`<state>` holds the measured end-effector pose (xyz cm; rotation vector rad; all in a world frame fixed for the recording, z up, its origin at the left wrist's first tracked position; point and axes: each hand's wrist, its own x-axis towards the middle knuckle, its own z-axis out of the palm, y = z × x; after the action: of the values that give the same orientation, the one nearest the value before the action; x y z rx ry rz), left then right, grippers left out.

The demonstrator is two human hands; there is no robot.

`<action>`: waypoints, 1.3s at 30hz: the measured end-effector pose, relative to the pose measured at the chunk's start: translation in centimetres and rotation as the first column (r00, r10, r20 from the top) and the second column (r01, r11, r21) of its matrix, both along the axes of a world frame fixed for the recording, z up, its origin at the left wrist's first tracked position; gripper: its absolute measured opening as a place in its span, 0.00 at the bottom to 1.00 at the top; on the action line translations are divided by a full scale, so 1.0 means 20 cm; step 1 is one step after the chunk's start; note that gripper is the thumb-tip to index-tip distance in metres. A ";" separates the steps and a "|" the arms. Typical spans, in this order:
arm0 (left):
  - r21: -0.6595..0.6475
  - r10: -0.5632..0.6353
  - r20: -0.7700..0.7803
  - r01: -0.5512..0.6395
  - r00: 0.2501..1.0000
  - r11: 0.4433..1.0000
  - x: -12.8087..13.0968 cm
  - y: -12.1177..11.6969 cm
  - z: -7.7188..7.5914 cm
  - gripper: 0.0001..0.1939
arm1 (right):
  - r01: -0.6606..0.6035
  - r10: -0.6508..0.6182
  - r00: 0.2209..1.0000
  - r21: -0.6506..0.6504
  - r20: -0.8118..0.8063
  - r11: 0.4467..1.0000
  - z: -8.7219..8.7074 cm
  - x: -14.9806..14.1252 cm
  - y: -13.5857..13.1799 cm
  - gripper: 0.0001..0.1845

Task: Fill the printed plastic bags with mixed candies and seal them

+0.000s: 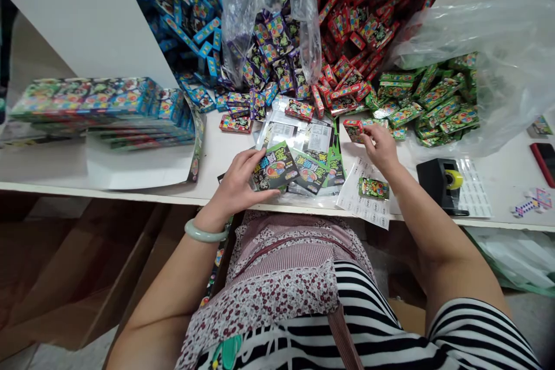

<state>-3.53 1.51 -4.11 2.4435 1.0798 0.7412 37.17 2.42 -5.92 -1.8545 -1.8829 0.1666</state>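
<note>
My left hand [238,182], with a pale green bangle at the wrist, holds a black and green printed packet [277,169] by its left side, thumb along the lower edge. More packets of that print [310,173] lie overlapped beside it, partly over clear plastic sleeves with white labels [318,137]. My right hand [382,149] pinches a small red box [353,130] at the edge of the green pile. Below that hand, a green box [373,188] rests on a sheet of small stickers [355,199].
Behind are heaps of small blue [203,29], purple [273,40], red [359,29] and green boxes [446,98], some in clear bags. At left, stacked boxes [99,98] stand by a white carton tray [143,162]. A tape dispenser [437,185] and red phone-like object [544,162] lie right.
</note>
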 end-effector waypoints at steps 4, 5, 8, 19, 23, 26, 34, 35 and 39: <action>-0.019 0.001 0.001 -0.001 1.000 1.000 0.01 0.00 0.00 0.47 | 0.047 -0.060 0.972 -0.062 -0.227 0.997 0.01 -0.04 0.01 0.29; -0.028 0.005 -0.004 -0.005 1.000 1.000 0.01 -0.01 0.00 0.47 | 0.013 -0.034 0.963 -0.080 -0.267 0.997 0.02 -0.06 0.03 0.28; -0.042 0.018 -0.009 -0.019 1.000 0.999 -0.01 -0.01 0.01 0.48 | -0.201 0.143 0.938 -0.157 -0.317 0.967 0.08 -0.13 0.08 0.26; -0.019 0.048 0.018 -0.048 0.999 0.999 -0.06 -0.03 0.00 0.47 | -0.299 0.324 0.928 -0.155 0.183 0.942 0.24 -0.44 0.09 0.24; -0.002 0.064 -0.003 -0.064 0.998 0.998 -0.07 -0.01 -0.02 0.47 | -0.104 0.165 0.956 -0.245 0.242 0.964 0.15 -0.49 -0.08 0.34; 0.022 0.045 -0.010 -0.044 0.999 0.999 -0.05 0.00 -0.03 0.48 | -0.111 0.187 0.949 -0.286 0.254 0.952 0.12 -0.51 -0.16 0.32; 0.079 -0.039 -0.029 0.041 0.999 0.996 -0.03 -0.02 -0.04 0.53 | -0.646 0.646 0.763 0.035 0.005 0.763 0.48 -0.51 -0.20 0.35; 0.084 -0.056 -0.020 0.057 0.998 0.995 -0.03 -0.02 -0.04 0.53 | -0.697 0.697 0.717 -0.013 -0.002 0.717 0.51 -0.53 -0.21 0.35; 0.113 -0.111 0.009 0.109 0.994 0.988 -0.01 -0.03 -0.03 0.52 | -0.706 0.717 0.695 -0.141 0.050 0.694 0.54 -0.55 -0.23 0.34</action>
<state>-3.78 0.86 -4.65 2.5634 0.9121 0.8043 26.08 -2.20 4.96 -1.0874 -2.6331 0.4497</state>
